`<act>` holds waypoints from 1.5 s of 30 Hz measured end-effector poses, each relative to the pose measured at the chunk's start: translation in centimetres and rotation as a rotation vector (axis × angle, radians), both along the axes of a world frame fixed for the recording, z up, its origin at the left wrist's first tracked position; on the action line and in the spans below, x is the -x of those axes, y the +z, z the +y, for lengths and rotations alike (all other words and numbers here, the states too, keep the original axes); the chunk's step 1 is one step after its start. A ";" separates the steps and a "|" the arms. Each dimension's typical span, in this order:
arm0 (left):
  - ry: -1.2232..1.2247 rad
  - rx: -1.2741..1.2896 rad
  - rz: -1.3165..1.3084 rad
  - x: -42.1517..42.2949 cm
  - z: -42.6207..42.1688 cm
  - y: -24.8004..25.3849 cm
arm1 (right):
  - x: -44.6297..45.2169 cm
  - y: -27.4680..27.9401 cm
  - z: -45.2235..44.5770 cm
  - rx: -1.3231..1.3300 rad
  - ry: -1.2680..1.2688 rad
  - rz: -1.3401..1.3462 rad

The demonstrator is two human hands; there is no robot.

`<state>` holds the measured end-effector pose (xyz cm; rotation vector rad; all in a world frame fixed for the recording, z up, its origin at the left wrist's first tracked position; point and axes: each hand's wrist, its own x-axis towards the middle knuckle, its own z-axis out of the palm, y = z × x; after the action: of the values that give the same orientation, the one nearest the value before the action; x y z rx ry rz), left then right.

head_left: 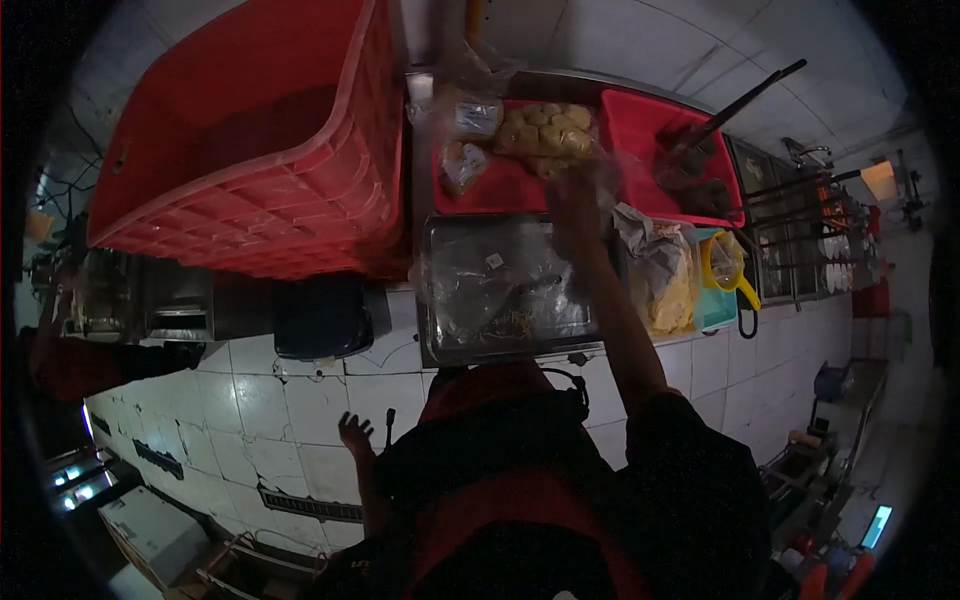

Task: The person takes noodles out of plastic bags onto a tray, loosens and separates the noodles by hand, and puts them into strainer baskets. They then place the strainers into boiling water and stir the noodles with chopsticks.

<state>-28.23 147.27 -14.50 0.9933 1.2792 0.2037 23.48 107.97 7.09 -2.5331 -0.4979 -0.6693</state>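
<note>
My right hand (574, 205) reaches over the front edge of a red tray (505, 188), at a clear plastic bag of round yellowish pieces (548, 133); its fingers are dark and hard to make out against the bag. Two smaller labelled bags lie at the tray's left side. Nearer to me is a dark metal tray (440, 345) with a crumpled clear plastic bag (485, 290) in it. Low at the left, away from the counter, my left hand (355, 433) hangs over the floor, fingers spread and holding nothing.
Large red crates (350, 190) stand at the left. On the right are a red tub (640, 150) with dark tools, a container of yellow food (672, 300) and a yellow-handled strainer (725, 262). Another person (90, 370) is at the far left.
</note>
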 end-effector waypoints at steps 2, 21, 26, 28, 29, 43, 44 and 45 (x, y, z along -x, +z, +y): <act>-0.016 -0.126 -0.076 -6.7 1.3 7.8 | -3.6 3.7 -0.4 0.191 -0.228 -0.043; 0.073 -0.566 -0.359 -4.0 -0.5 1.0 | -20.1 16.6 1.3 0.319 0.065 0.166; -0.169 -0.970 -0.331 -7.4 -2.4 3.7 | -21.9 23.1 -6.3 0.573 0.023 0.057; 0.101 -0.691 -0.111 -10.5 -4.1 7.1 | -20.5 26.3 -10.9 0.500 0.017 0.211; -0.038 -0.862 -0.020 -13.1 -6.3 10.8 | -19.4 26.7 -12.6 0.456 -0.019 0.064; -1.512 -1.246 -0.277 -38.9 -18.9 23.4 | -14.6 8.2 -17.8 0.237 0.020 0.281; -1.568 -1.228 -0.232 -39.5 -18.7 21.8 | -13.7 7.6 -17.4 0.238 0.013 0.293; -1.623 -1.212 -0.190 -39.8 -18.4 20.9 | -13.1 7.3 -17.1 0.263 0.014 0.229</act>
<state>11.54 128.84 6.37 2.6251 -0.2768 -0.2528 36.57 90.92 14.39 -2.8032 -0.5511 -0.3180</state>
